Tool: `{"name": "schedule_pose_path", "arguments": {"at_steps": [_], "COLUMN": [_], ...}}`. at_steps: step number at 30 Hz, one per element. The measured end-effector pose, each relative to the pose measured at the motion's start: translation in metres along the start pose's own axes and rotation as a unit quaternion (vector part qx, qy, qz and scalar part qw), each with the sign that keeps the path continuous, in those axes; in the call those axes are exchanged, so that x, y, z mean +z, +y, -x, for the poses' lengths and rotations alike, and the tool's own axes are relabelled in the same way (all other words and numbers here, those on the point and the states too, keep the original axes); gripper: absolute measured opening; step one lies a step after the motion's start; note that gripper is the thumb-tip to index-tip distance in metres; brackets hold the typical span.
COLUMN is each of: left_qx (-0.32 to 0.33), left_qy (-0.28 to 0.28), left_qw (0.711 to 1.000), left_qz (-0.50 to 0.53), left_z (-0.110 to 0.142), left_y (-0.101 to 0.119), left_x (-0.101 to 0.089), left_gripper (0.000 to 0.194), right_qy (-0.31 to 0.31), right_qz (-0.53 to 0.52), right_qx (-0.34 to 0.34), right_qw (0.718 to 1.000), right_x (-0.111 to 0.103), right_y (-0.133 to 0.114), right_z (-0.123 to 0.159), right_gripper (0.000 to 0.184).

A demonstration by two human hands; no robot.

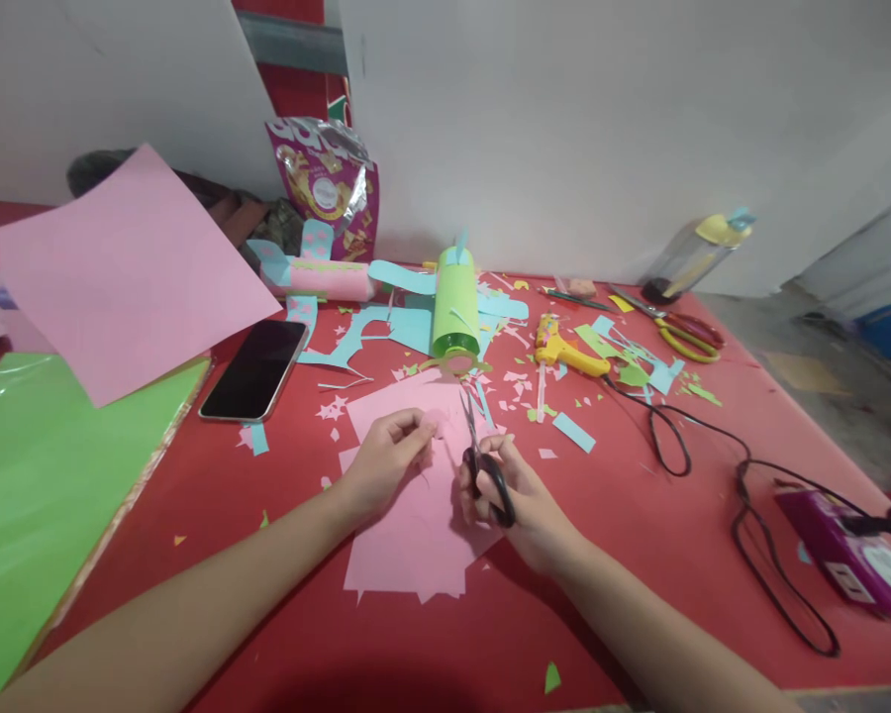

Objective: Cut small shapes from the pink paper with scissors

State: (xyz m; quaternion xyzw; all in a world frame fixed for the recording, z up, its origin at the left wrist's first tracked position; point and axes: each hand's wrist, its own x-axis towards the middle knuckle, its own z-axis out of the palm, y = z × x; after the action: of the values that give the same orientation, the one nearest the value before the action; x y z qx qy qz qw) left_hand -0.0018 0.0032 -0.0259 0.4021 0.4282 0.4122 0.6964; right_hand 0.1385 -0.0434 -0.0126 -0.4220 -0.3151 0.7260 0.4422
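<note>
Between the thumb and fingers of my left hand (395, 454) is a small pink paper piece (439, 424) with a rounded edge. My right hand (511, 500) grips a pair of black-handled scissors (473, 436), its slightly parted blades pointing away from me, just right of the piece. Under both hands lie overlapping pink paper sheets (408, 555) with ragged cut edges. Just beyond stands a green paper-wrapped bottle (456, 297) lying on its side, with light blue wing-like strips and a pink disc at its near end.
On the left are a phone (254, 371), a large pink sheet (138, 277) and a green sheet (66, 495). A pink paper-covered tube (331, 280) lies behind. A yellow glue gun (564, 349), another pair of scissors (687, 337), paper scraps and a purple power box (846, 550) with black cords lie right.
</note>
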Motion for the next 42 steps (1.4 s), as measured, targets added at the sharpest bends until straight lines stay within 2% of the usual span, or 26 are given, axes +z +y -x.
{"name": "schedule_pose_path", "arguments": {"at_steps": [4, 10, 15, 23, 34, 42], "left_qx": [-0.002, -0.003, 0.01, -0.02, -0.038, -0.063], "left_qy": [0.01, 0.008, 0.01, -0.04, -0.071, -0.074], "left_qw": [1.0, 1.0, 1.0, 0.999, 0.997, 0.994], "left_qz": [0.016, 0.027, -0.006, 0.001, 0.02, 0.058], "left_z": [0.001, 0.005, 0.007, 0.011, 0.013, 0.016], "left_y": [0.001, 0.0, 0.0, -0.001, -0.006, -0.004], "left_x": [-0.003, -0.007, -0.009, -0.01, -0.011, -0.007], "left_gripper": [0.024, 0.023, 0.024, 0.022, 0.02, 0.027], "right_qy": [-0.031, -0.11, -0.127, -0.169, -0.199, -0.206], "right_qz": [0.009, 0.028, 0.036, 0.026, 0.034, 0.023], "right_qx": [0.046, 0.071, 0.102, 0.083, 0.061, 0.062], "right_qw": [0.998, 0.991, 0.986, 0.982, 0.977, 0.976], "right_x": [-0.005, -0.009, -0.008, -0.013, -0.015, -0.012], "right_y": [0.0, -0.003, -0.005, -0.005, -0.003, -0.004], "right_z": [0.001, 0.002, 0.003, 0.001, 0.0, 0.001], "right_gripper": [0.031, 0.032, 0.033, 0.037, 0.038, 0.042]}}
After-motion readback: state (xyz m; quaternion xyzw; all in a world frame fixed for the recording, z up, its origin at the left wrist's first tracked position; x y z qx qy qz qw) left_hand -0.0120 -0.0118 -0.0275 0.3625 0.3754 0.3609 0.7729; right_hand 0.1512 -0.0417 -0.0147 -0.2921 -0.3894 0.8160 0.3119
